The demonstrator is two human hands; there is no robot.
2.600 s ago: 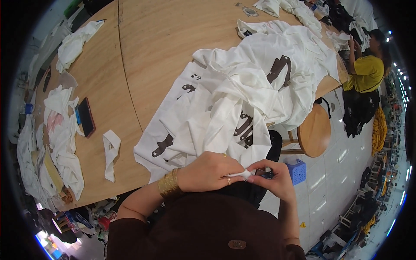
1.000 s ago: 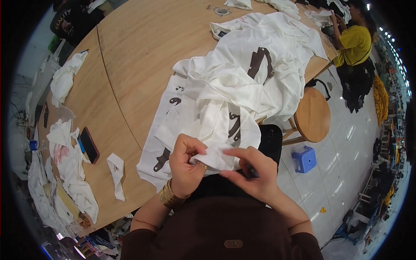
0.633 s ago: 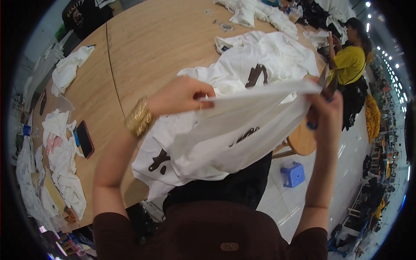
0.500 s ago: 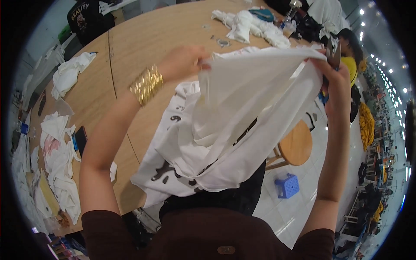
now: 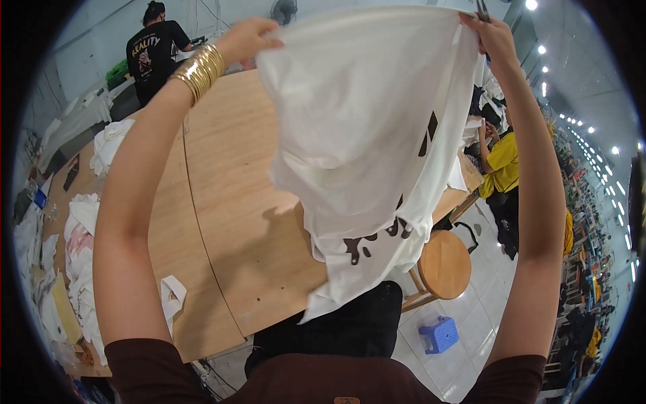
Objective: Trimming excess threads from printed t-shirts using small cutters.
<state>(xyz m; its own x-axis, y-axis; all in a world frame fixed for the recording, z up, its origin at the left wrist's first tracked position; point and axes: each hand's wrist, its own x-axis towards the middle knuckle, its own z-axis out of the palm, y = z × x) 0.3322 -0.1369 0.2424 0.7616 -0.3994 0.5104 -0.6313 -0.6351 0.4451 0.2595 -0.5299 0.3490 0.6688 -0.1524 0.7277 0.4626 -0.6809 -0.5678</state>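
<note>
A white cloth with dark brown drip-like prints point(image 5: 367, 128) hangs spread between my raised hands, its lower corner dangling over my lap. My left hand point(image 5: 247, 39), below a stack of gold bangles point(image 5: 200, 71), pinches the cloth's upper left corner. At the upper right corner my right hand point(image 5: 496, 42) is closed on the cloth. It also keeps a pair of scissors point(image 5: 482, 9), whose dark blades point up past the fingers; their handles are mostly hidden.
Beneath the cloth is a wooden table point(image 5: 232, 155), with white cloth heaps point(image 5: 82, 249) along its left side. A round wooden stool point(image 5: 444, 264) and a blue plastic stool point(image 5: 441, 334) stand at right. One person in black point(image 5: 153, 54) is far left, another in yellow point(image 5: 503, 156) at right.
Both hands have risen, the left also moving leftward. The bunched cloth has opened out and now hangs stretched between them, away from the table's left part.
</note>
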